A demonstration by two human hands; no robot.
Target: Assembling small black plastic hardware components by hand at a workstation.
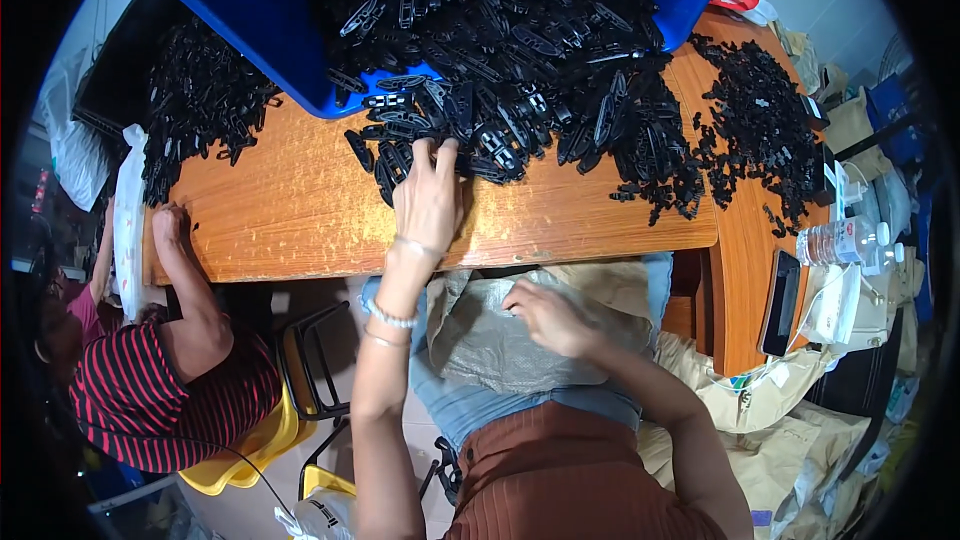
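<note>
At the near edge of a large heap of black plastic clip-like parts [500, 90], my left hand [430, 202] reaches over the table with its fingers bent down onto a black plastic part [397, 162]. Its thumb is mostly hidden. My right hand [552, 320] hovers above a grey woven sack [480, 340] spread across my lap. Its fingers are drawn together and slightly blurred. A tiny dark spot shows at the fingertips, too small to name.
A blue bin [240, 25] lies behind the heap, its parts spilling onto the wooden table [310, 210]. Smaller black pieces [750, 120] cover the right side, near a phone [780, 302] and plastic bottle [845, 242]. Another person in a striped shirt [180, 390] sits at left.
</note>
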